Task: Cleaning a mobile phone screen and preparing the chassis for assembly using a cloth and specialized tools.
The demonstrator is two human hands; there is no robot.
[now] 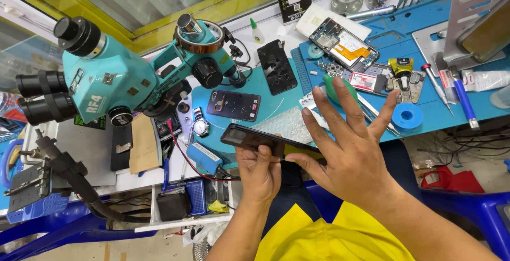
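Smartphone (265, 139), dark and slab-shaped, held edge-on to the head camera just in front of the torso and above the lap, at the near edge of the teal work mat (276, 104). Long axis running from upper left to lower right, nearly level, far end tilted slightly toward the microscope (106, 80). Left hand (260, 170) directly beneath the middle of the phone, fingers curled up and closed on its lower edge; grip firm, thumb side hidden behind the body of the phone. Right hand (350, 149) at the phone's right end, fingers spread wide and not closed on anything; thumb tip seemingly touching or just beside the phone's near edge, contact not certain. Both hands adjacent to the phone, the left carrying it, the right nearer its right-hand end.

Surface glossy black, thin in profile, no case visible; screen side or back not distinguishable from this angle.

Background: a second phone (234, 105) lying flat on the mat, an opened phone (344, 44) with exposed boards on the blue mat (425, 109), a wristwatch (200, 126), a roll of blue tape (407, 116).
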